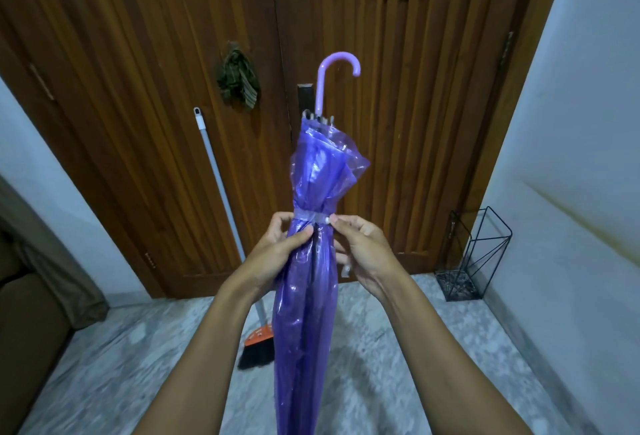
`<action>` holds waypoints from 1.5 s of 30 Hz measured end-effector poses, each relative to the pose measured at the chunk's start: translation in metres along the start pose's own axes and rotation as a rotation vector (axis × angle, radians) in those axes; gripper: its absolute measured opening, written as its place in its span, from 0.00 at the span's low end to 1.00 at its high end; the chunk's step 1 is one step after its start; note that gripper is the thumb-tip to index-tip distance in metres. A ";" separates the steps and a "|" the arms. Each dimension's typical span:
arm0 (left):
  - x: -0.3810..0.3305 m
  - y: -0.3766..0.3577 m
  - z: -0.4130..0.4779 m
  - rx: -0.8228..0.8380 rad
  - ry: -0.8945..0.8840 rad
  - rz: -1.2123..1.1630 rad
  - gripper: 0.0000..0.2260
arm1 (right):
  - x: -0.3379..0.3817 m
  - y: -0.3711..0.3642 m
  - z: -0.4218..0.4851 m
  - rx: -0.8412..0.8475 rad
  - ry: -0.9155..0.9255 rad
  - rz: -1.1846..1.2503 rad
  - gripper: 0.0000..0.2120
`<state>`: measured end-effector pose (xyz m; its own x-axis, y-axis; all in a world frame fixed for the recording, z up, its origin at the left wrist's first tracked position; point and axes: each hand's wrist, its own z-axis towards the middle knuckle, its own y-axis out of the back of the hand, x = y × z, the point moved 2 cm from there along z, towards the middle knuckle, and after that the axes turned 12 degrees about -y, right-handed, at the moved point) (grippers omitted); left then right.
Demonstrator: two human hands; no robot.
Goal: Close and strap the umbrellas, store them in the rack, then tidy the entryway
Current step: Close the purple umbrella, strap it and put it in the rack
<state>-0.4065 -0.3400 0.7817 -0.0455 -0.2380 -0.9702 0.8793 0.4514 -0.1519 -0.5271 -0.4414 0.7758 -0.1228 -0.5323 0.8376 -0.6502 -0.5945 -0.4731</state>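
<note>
Purple translucent plastic umbrella (308,296), closed, held upright in the air in front of the wooden door (138,88); hooked lilac handle (325,81) at top, lower end cut off by the bottom of the view. Strap (310,218) wrapped round the gathered canopy about mid-length, cinching it; the folds flare loosely above it. Left hand (277,244): fingers curled round the canopy at strap level, thumb on the front, gripping. Right hand (363,247): thumb and forefinger pinch the strap's pale button end at the umbrella's right side; whether the button is fastened, cannot tell. Black wire rack (474,254) stands on the marble floor (415,348) at its far right corner, against the white wall beside the door frame, well apart from the umbrella. Broom (221,199) leans on the door left of the umbrella, orange-capped bristle head on the floor. Dark cloth (238,79) hangs on the door above the broom.
</note>
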 end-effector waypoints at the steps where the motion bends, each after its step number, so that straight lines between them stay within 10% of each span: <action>1: 0.000 0.002 0.002 -0.015 -0.017 0.154 0.11 | 0.001 0.001 -0.001 -0.032 0.031 -0.017 0.06; 9: -0.014 -0.011 -0.002 -0.239 -0.360 0.571 0.09 | 0.004 -0.004 -0.008 -0.298 0.246 -0.138 0.05; 17: -0.004 -0.015 -0.009 -0.097 -0.215 0.550 0.24 | 0.011 -0.009 -0.014 -0.208 0.248 -0.239 0.08; 35: 0.004 -0.001 -0.011 -0.060 -0.025 -0.170 0.19 | 0.000 -0.015 0.002 -0.088 0.075 -0.032 0.12; 45: -0.014 0.008 -0.015 -0.180 -0.196 0.415 0.12 | -0.004 -0.030 -0.004 -0.300 0.346 -0.272 0.07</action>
<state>-0.4063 -0.3197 0.7914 0.3966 -0.1555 -0.9047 0.7073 0.6800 0.1932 -0.5098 -0.4193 0.7882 -0.1276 -0.1228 0.9842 -0.8728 -0.4574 -0.1702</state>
